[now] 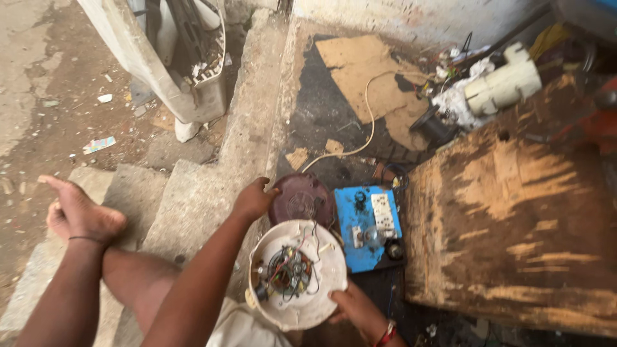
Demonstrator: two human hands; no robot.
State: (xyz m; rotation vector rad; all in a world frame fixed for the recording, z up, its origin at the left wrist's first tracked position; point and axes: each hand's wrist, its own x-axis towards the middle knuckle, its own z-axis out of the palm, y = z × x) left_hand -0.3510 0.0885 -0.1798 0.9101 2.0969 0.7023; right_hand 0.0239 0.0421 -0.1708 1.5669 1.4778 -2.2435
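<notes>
My left hand (pixel 254 199) grips the edge of a round dark maroon cover (pixel 302 198) lying on the ground just past my knees. My right hand (pixel 355 307) holds the lower right rim of a round white appliance base (pixel 328 263), turned open side up. Inside the white base sit a dark wound motor coil and coloured wires (pixel 289 271). The maroon cover touches the far edge of the white base.
A blue switchboard with a white socket and a bulb (pixel 369 226) lies right of the base. A worn wooden board (pixel 514 212) fills the right side. Concrete steps (pixel 193 193), my bare feet (pixel 80 215), a broken white casing (pixel 167 58), a cream cable (pixel 369 122) and clutter surround them.
</notes>
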